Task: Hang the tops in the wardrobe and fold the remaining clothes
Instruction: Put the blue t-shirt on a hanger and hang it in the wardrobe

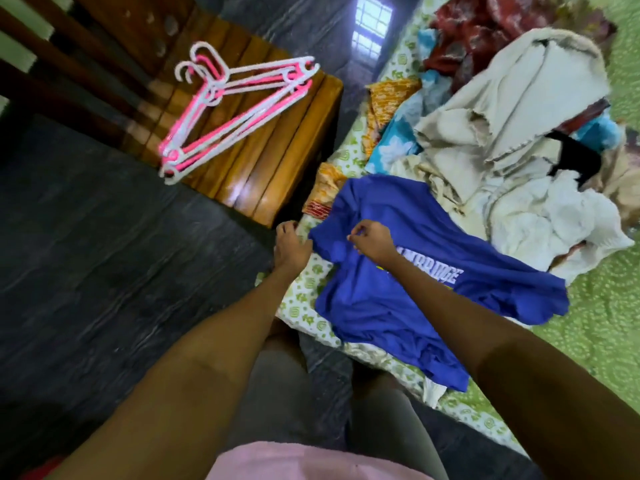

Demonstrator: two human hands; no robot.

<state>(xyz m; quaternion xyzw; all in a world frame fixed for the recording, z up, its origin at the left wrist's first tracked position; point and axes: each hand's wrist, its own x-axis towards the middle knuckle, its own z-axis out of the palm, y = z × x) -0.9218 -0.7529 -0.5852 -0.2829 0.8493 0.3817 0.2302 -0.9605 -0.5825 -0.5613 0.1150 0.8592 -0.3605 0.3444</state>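
Head view: both arms outstretched, left hand (292, 245) and right hand (372, 241) pinching blue T-shirt (398, 299).

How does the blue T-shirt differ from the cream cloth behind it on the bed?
The blue T-shirt lies spread fairly flat near the bed's edge; the cream cloth sits crumpled in the heap further back. The T-shirt carries printed lettering; the cream cloth looks plain. The left hand and right hand pinch the T-shirt near its top edge; no hand touches the cream cloth. Both rest on the bed.
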